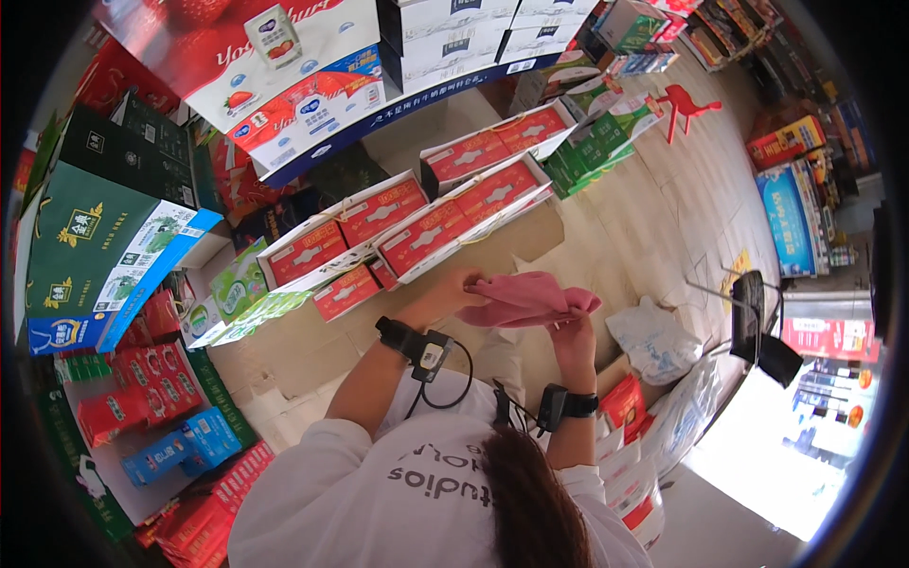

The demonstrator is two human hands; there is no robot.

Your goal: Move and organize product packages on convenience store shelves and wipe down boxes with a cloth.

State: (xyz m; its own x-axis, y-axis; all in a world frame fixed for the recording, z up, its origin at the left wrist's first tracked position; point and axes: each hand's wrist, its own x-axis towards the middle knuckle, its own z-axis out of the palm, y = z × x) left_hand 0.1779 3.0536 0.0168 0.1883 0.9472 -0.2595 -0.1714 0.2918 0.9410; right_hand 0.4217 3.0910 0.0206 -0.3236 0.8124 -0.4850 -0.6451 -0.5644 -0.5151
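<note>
A pink cloth [522, 298] is stretched between my two hands in front of my body. My left hand [454, 287] grips its left end, and my right hand [577, 323] pinches the right end. The cloth looks bunched and folded in the middle. Just beyond my left hand are open white cartons [465, 220] with red boxes packed inside. Black straps with small devices sit on both forearms, the left one [426, 351] trailing a cable.
Green milk gift boxes [92, 220] are stacked on the left, and a large strawberry yoghurt carton [284, 78] stands ahead. A white plastic bag [653, 341] lies on the floor at right. Farther off are a red stool [685, 106] and a black-seated chair [749, 319].
</note>
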